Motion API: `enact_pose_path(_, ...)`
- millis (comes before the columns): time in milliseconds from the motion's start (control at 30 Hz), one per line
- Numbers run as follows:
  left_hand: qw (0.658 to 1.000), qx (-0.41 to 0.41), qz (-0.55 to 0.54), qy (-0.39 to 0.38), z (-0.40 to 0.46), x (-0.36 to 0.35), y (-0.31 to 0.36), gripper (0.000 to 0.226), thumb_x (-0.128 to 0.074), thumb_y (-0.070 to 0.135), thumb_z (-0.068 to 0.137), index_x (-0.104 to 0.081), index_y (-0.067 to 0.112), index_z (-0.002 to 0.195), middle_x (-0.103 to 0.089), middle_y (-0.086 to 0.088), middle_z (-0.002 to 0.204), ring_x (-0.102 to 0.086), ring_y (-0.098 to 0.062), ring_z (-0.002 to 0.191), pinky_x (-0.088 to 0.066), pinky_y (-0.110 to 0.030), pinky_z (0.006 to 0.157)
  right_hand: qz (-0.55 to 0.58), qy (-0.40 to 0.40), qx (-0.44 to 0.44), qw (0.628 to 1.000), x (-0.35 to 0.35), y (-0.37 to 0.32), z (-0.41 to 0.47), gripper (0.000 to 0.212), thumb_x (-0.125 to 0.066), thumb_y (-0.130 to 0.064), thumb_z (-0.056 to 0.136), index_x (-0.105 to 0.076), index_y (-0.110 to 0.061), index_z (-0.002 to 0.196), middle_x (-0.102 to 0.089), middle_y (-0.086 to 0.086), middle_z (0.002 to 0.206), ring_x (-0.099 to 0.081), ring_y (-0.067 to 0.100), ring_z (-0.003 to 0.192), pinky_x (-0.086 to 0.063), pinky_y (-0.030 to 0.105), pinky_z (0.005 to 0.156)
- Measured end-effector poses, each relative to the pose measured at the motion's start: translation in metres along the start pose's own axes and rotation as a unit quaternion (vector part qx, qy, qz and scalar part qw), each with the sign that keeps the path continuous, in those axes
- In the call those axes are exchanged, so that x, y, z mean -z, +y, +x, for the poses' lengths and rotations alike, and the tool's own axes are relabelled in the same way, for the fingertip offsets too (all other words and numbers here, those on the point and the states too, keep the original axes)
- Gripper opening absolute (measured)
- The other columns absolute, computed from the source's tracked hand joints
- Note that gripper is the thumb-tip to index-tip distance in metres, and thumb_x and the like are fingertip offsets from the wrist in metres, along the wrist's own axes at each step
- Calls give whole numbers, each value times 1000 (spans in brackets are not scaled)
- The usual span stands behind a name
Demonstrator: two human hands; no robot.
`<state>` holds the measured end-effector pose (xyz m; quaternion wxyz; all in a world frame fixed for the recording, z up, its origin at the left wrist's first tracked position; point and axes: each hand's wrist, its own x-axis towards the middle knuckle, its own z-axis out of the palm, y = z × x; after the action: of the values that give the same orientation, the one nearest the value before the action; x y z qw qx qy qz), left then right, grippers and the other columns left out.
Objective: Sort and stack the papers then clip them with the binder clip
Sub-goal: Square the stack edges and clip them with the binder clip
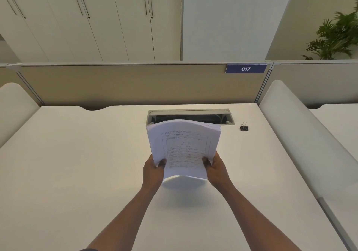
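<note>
White printed papers (pixel 184 146) form a thick stack held upright above the pale bench (pixel 77 163), the sheets bowed so that the top edge curves away from the person. The left hand (pixel 154 170) grips the stack's lower left edge, thumb on the printed front page and fingers (pixel 161 163) wrapped around the side. The right hand (pixel 217 170) grasps the lower right edge in the same manner, thumb in front. The stack's bottom edge hangs just over the bench surface; whether it touches cannot be told. A black binder clip (pixel 244 127) with wire handles sits on the bench well to the right of the papers, near an open cable tray (pixel 190 115) set into the bench behind the stack.
</note>
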<state>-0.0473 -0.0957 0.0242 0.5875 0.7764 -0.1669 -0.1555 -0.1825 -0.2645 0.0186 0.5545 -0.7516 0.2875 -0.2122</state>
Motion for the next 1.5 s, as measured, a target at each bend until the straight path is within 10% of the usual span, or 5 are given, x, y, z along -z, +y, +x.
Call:
enact_pose_path(200, 1000, -21, -1, 12, -5, 2, 11, 31, -64, 13, 91, -54, 17, 120, -66, -5, 109, -63, -26, 103, -57, -46, 87, -2, 24, 29, 999, 4, -8, -5, 32, -52, -21, 98, -43, -36, 125, -59, -12, 114, -56, -3, 106, -51, 9, 75)
enact_pose_path(467, 962, -217, 57, 154, -6, 17, 44, 70, -64, 10, 90, -27, 37, 142, -64, 8, 104, -60, -3, 89, -48, -11, 77, -41, 110, 167, 979, 16, -53, -1, 44, -47, -25, 99, -26, -35, 137, -56, -15, 118, -62, -1, 100, -48, 4, 72)
enact_pose_path(733, 883, -386, 201, 173, 2, 26, 51, 61, -62, -11, 84, -49, 14, 138, -66, -8, 99, -54, -12, 91, -46, -22, 74, -183, 153, 300, 924, 24, -71, 10, 52, -55, 3, 92, -47, -26, 135, -56, 9, 117, -51, 5, 101, -37, 4, 85)
enact_pose_path(1067, 966, -222, 34, 132, 0, 27, 51, 56, -59, 17, 94, -34, 29, 143, -66, 10, 92, -63, -10, 72, -50, -15, 64, -73, 134, 175, 973, 22, -73, 10, 51, -51, -28, 99, -30, -30, 146, -54, -23, 81, -58, -9, 71, -42, 0, 64)
enact_pose_path(1500, 995, -81, -52, -1, 7, 20, 51, 21, -45, 18, 101, -54, 37, 104, -66, 3, 99, -63, -17, 91, -51, -27, 70, 31, -25, 42, 998, 22, -52, 14, 28, -42, -34, 101, -52, -26, 126, -63, -2, 114, -61, 13, 107, -54, 30, 86)
